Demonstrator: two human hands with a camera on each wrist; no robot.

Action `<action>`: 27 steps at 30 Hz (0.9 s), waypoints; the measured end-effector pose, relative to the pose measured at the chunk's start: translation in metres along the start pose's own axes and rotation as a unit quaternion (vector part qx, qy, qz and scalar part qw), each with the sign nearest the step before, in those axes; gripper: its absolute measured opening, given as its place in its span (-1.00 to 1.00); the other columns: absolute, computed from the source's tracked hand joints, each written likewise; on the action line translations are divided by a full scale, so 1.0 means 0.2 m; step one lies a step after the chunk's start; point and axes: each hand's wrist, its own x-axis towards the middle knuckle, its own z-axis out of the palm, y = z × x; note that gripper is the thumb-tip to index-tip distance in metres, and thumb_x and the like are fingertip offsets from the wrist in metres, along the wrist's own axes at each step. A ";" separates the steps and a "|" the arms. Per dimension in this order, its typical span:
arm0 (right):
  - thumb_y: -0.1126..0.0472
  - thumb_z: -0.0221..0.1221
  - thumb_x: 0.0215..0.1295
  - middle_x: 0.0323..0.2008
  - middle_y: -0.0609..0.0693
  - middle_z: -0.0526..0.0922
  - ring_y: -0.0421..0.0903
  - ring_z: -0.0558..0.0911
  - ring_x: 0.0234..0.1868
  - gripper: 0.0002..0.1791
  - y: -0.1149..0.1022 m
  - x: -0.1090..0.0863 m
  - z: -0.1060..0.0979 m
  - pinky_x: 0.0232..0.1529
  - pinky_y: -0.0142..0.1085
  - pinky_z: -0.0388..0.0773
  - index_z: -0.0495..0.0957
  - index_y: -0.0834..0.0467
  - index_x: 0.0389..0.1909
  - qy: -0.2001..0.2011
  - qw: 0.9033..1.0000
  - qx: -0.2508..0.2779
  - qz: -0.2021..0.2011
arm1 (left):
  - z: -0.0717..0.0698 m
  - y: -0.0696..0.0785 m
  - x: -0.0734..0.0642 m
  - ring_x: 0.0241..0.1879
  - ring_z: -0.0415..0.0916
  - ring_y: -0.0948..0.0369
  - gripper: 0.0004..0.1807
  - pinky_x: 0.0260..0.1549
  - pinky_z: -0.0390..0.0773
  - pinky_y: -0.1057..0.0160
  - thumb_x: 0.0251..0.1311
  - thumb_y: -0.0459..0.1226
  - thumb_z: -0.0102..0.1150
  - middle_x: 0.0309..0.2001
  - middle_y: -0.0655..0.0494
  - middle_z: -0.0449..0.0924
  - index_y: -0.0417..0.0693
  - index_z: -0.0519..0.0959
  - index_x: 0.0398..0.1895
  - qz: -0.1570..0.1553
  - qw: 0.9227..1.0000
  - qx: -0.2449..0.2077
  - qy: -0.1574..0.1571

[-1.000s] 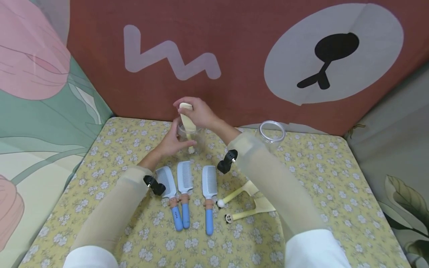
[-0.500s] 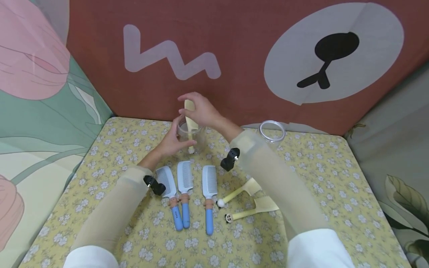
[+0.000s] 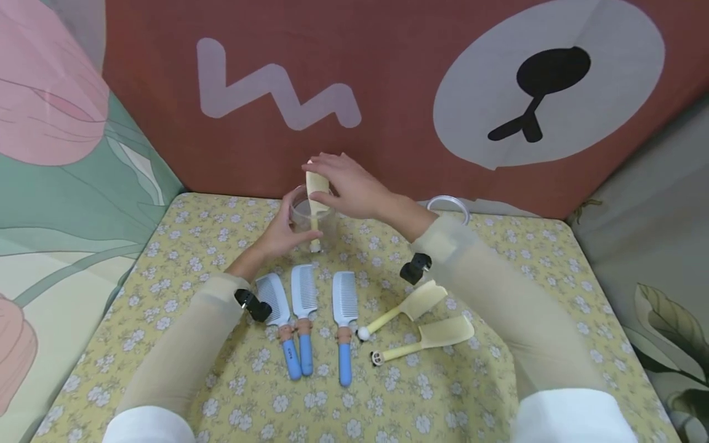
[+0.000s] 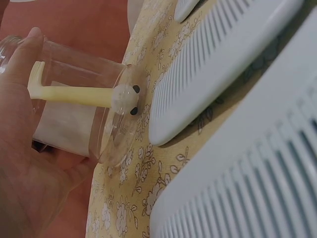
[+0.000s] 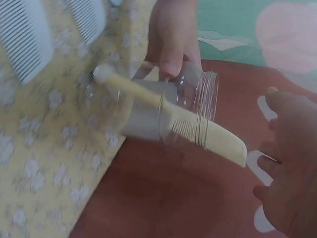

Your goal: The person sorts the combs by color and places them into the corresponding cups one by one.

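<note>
A clear jar [image 3: 328, 231] stands at the back of the table, gripped round its side by my left hand [image 3: 279, 234]. Inside it a pale yellow comb [image 3: 317, 184] stands handle down, its toothed end rising past the rim. The left wrist view shows the comb's small animal-head tip [image 4: 125, 99] at the jar's bottom. My right hand [image 3: 357, 187] is beside the comb's top; in the right wrist view a gap separates its loose fingers from the comb [image 5: 223, 141].
Three blue combs [image 3: 346, 329] lie in front of the jar. Right of them lie two yellow combs, one with a panda tip [image 3: 443, 335] and another [image 3: 423, 301] behind it. A second clear jar's rim [image 3: 447, 202] shows behind my right forearm. A bear-print cloth [image 3: 388, 172] hangs behind the table.
My right hand has let go of the comb and shifted to the right. The yellow comb stays in the jar. My left hand keeps its hold on the jar.
</note>
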 end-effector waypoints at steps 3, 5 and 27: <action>-0.10 0.10 0.54 0.56 0.04 0.20 -0.01 0.00 0.61 -0.33 0.00 -0.08 -0.03 0.58 -0.03 -0.30 0.24 0.04 0.55 0.000 0.999 -0.047 -0.018 | 0.00 0.00 0.00 0.59 -0.18 0.01 0.15 0.36 0.11 -0.37 0.27 -0.30 0.39 0.63 0.06 -0.17 0.16 -0.28 0.65 0.005 1.000 -0.006 -0.002; -0.12 0.10 0.53 0.56 0.05 0.18 0.00 0.00 0.61 -0.32 0.01 -0.14 -0.04 0.58 0.01 -0.30 0.25 0.02 0.55 -0.001 0.997 -0.073 -0.028 | 0.00 0.01 0.00 0.59 -0.19 -0.02 0.16 0.37 0.09 -0.38 0.26 -0.34 0.39 0.63 0.02 -0.18 0.10 -0.29 0.65 0.006 1.000 -0.011 -0.003; -0.13 0.19 0.47 0.57 0.16 0.14 0.16 0.02 0.60 -0.21 0.10 -0.81 0.18 0.53 0.21 -0.14 0.19 0.09 0.57 -0.066 0.990 -0.112 -0.058 | -0.01 0.08 -0.04 0.59 -0.17 0.01 0.13 0.44 -0.03 -0.34 0.22 -0.39 0.40 0.63 -0.03 -0.12 0.02 -0.20 0.65 -0.006 0.999 -0.032 0.014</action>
